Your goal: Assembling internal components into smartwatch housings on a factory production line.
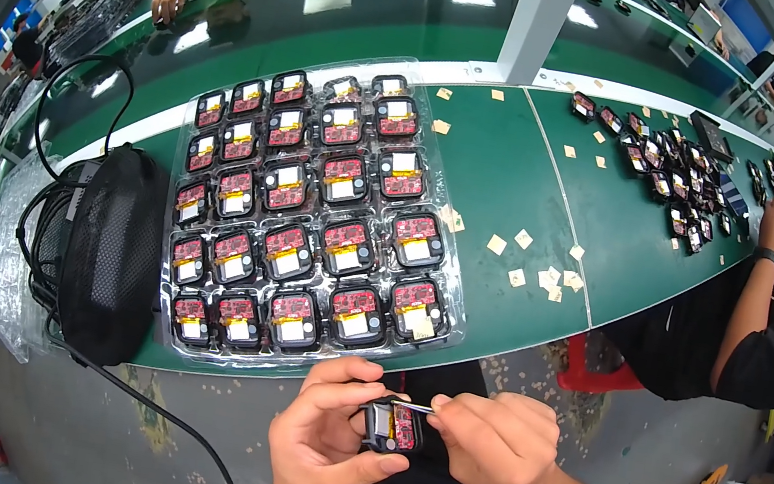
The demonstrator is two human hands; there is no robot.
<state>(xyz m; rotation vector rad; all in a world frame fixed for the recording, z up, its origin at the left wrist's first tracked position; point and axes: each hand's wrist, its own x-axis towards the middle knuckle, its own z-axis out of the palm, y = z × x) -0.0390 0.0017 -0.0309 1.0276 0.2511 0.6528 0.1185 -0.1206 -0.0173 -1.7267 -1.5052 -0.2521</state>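
Note:
My left hand (321,447) grips a small black square watch case (392,426) at the table's near edge, fingers and thumb around its sides. Its open face shows a red circuit board and a silvery-white block. Pinched in my right hand (498,446) is a thin metal tool (413,406), whose kind I cannot make out; its tip reaches the case's upper edge. Just beyond my hands, a clear plastic tray (448,325) holds rows of similar open cases with red boards, white blocks and yellow strips. A pale square piece lies on its near right case (418,324).
Left of the tray sits a black mesh bag (114,254) with a black cable (176,422) trailing toward me. Pale square pieces (523,238) are scattered on the green table (489,172). Farther right lies a pile of cases (681,177) near a seated co-worker (769,313).

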